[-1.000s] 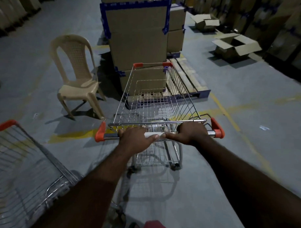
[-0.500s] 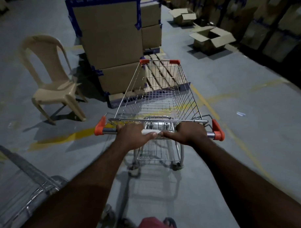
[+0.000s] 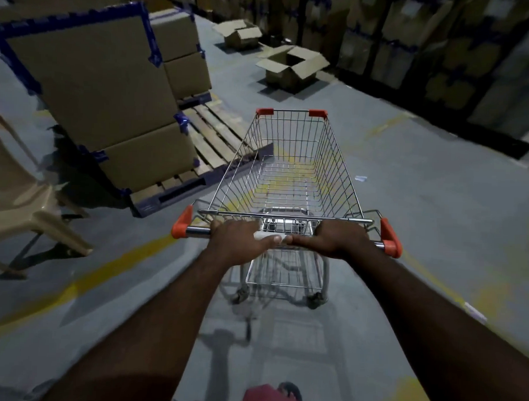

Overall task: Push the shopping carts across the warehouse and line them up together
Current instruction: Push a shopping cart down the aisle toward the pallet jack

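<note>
Grey warehouse floor (image 3: 436, 212); chrome wire shopping cart (image 3: 291, 159), orange-capped corners, pointing twelve o'clock; left hand (image 3: 240, 244) and right hand (image 3: 335, 238) grip its handle (image 3: 197, 231).

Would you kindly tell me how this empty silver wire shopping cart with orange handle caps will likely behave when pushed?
The silver wire shopping cart probably feels light, since it is empty. It should roll readily on its small wheels over the grey floor. Gripped mid-handle by the left hand and right hand, it may swerve easily.
</note>
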`<control>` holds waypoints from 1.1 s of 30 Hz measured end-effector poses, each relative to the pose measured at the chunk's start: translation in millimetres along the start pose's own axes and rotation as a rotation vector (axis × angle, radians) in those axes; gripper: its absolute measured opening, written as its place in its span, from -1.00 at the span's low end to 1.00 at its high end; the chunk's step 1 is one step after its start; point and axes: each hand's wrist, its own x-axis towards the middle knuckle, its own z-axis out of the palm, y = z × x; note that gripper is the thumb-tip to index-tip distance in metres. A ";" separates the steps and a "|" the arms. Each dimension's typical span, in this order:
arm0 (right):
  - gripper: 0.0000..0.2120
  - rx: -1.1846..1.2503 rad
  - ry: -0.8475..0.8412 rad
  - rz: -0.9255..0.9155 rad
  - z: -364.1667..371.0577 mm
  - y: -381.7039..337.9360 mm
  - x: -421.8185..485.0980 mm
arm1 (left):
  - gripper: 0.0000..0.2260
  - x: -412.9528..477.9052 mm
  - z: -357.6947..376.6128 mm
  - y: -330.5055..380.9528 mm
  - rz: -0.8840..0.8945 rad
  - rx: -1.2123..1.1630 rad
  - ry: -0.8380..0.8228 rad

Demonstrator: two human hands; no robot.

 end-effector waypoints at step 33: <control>0.07 0.454 0.146 0.901 23.4 137.2 -95.1 | -0.05 160.3 18.2 206.6 0.886 0.223 -0.056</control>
